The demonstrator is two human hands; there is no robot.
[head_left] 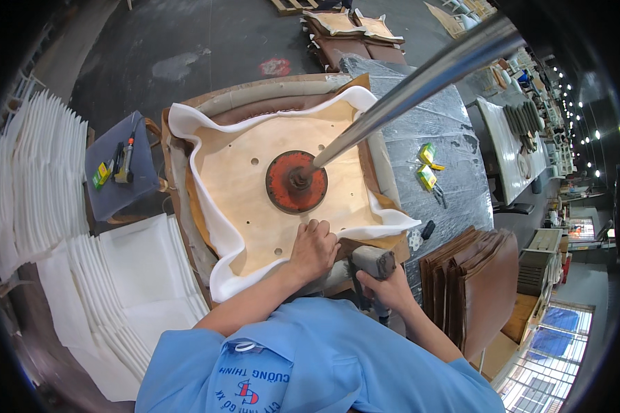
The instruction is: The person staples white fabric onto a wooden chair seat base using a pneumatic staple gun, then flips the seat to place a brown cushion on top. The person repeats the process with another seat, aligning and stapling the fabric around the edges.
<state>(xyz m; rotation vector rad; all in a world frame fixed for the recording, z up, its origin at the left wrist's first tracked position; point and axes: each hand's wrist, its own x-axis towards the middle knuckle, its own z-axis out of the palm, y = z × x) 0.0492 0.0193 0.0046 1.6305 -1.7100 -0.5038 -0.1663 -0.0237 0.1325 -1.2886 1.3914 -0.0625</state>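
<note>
A pale plywood seat panel (pixel 248 186) lies flat, with white foam padding (pixel 217 265) standing up in a wavy border around it. Brown cover material (pixel 386 242) shows under the foam at the near right corner. A red round press plate (pixel 282 196) on a shiny metal rod (pixel 420 86) bears on the panel's middle. My left hand (pixel 313 249) is closed at the panel's near edge, where it hides the foam and cover edge it presses on. Just right of it, my right hand (pixel 391 288) grips a grey-wrapped staple gun (pixel 373 261); the tool's nose is hidden.
Stacked white foam sheets (pixel 127 275) stand at the left, by a small table (pixel 107 196) holding tools. A plastic-covered table (pixel 441 131) with small yellow-green boxes (pixel 427 165) is to the right. Brown covers (pixel 472 282) are stacked near right. Finished-looking seats (pixel 351 38) lie beyond.
</note>
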